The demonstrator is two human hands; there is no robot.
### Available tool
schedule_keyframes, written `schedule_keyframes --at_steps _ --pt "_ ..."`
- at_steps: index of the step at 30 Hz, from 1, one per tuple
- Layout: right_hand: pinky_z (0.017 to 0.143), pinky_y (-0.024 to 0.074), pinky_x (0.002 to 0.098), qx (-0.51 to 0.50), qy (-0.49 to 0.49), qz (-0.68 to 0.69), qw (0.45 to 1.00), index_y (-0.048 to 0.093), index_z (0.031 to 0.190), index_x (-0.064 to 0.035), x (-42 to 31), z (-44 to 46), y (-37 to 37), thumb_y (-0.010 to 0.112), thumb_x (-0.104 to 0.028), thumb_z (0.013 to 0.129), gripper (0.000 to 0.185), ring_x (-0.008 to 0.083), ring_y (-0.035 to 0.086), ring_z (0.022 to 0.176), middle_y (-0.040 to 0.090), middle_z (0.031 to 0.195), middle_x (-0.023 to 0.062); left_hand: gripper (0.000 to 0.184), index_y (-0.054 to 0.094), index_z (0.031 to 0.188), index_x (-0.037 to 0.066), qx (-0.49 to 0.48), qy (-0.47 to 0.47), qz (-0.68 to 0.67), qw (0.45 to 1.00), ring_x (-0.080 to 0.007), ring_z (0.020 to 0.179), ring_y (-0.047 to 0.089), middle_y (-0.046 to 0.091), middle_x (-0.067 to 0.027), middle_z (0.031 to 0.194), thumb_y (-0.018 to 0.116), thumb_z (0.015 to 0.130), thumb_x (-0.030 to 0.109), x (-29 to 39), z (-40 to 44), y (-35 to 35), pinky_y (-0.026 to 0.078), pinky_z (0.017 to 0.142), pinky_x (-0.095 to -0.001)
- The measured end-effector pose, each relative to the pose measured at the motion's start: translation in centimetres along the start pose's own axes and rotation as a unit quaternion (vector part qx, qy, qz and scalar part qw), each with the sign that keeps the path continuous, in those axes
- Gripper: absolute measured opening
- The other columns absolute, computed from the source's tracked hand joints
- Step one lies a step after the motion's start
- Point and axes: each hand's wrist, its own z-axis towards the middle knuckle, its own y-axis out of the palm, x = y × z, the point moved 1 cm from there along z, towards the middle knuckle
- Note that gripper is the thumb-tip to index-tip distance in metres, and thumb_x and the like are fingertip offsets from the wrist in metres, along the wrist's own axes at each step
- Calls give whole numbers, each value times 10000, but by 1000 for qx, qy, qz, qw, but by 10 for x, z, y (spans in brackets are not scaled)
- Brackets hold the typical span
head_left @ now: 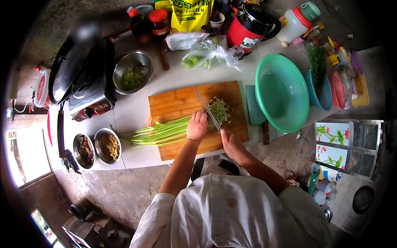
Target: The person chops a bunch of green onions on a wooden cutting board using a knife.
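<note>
On the wooden cutting board (178, 101), my left hand (197, 125) presses down on a bundle of long green stalks (165, 131) near their cut end. The stalks reach left past the board's edge. My right hand (232, 145) is closed on the handle of a knife (208, 109), just beyond the board's near edge. The blade slants away from me, right beside my left fingertips, between the stalks and a pile of chopped green pieces (219, 110). The handle is mostly hidden in my fingers.
A metal bowl of chopped greens (132, 77) stands behind left, near a black pan (68, 70) on a stove. Two small filled bowls (108, 145) sit at the front left. A green basin (282, 93) is on the right; a red kettle (250, 31) stands at the back.
</note>
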Motion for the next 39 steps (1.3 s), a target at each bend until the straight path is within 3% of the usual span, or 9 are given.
schedule_keyframes --at_steps 3,7,9,13,15,18,24,33,39 --pt "630 430 513 -63 21 -48 997 591 754 39 -9 -10 -11 248 -423 947 608 449 555 700 568 694 281 241 523 926 32 -10 4 1 1000 -284 963 509 532 -115 1026 555 687 37 -2 0 2 451 830 -355" --pt "646 437 511 -24 22 -49 998 599 716 37 -3 6 13 251 -424 946 621 451 556 711 570 703 285 239 520 918 29 -18 -7 8 1000 -282 962 508 533 -117 1022 554 682 41 -4 -1 5 449 829 -354" --pt "657 440 516 -68 102 -118 985 608 743 35 -1 20 20 257 -423 945 611 455 557 720 572 706 289 238 521 916 26 -10 9 6 1000 -286 959 508 529 -122 1027 557 681 40 -3 -1 5 449 826 -356" --pt "655 436 526 -60 83 -95 990 611 793 31 -8 17 11 257 -425 945 597 462 555 722 572 712 292 235 515 912 21 -5 13 11 1000 -293 952 506 522 -126 1026 553 680 30 -3 -1 3 447 829 -360" --pt "652 434 531 0 24 12 1000 608 793 24 -12 9 1 251 -428 945 596 465 554 725 570 708 295 249 504 916 16 18 8 -3 1000 -300 942 504 516 -129 1019 552 672 20 -3 -1 2 445 833 -364" --pt "638 436 528 -49 -18 -47 998 605 765 19 -2 -3 -3 253 -427 946 596 465 552 698 571 701 290 264 495 923 11 14 -5 -12 1000 -306 937 503 514 -135 1012 552 665 19 -3 -2 0 444 835 -367" --pt "580 410 504 -24 69 -114 991 560 637 60 -3 9 20 278 -483 929 678 462 547 641 531 616 299 235 490 910 17 -16 -8 0 1000 -299 958 506 512 -144 1046 555 687 56 -7 -3 8 453 827 -357" --pt "651 446 507 -6 37 -5 999 596 654 39 -9 5 6 251 -450 937 662 469 558 708 577 696 282 253 485 915 0 -6 -18 -28 999 -333 953 486 500 -161 1039 543 671 36 -6 -3 3 428 850 -386" --pt "624 449 497 -24 25 -50 998 593 637 40 -10 -7 6 251 -447 937 666 468 556 663 565 631 269 245 482 906 0 -3 -23 -24 999 -335 942 486 502 -163 1026 551 675 43 -5 -2 3 425 845 -389"
